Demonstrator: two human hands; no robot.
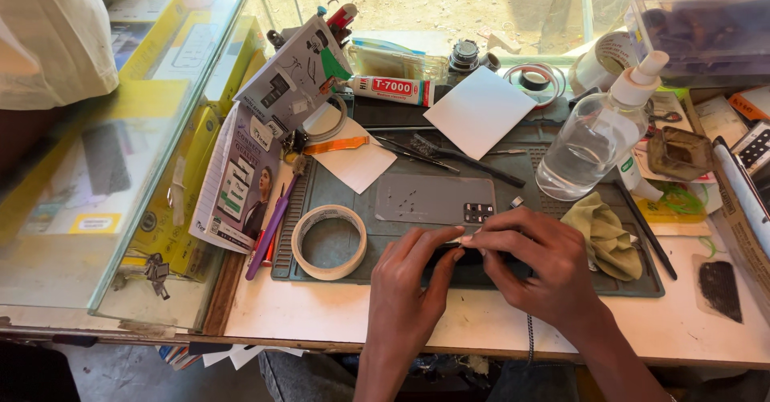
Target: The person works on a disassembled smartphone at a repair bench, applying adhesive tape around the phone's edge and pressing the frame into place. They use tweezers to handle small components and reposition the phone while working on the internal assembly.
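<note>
both hands (473,270) pinch a dark phone (473,257) on the mat (642,286).

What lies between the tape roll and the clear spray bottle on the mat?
In the head view, a grey phone back cover lies between the tape roll and spray bottle.

A phone repair shop counter.
A grey repair mat (561,282) covers the desk (337,314), with a phone back cover (433,199), glue tube (393,89) and tape roll (329,241); boxed goods (144,25) fill the glass showcase (96,209) at left.
</note>
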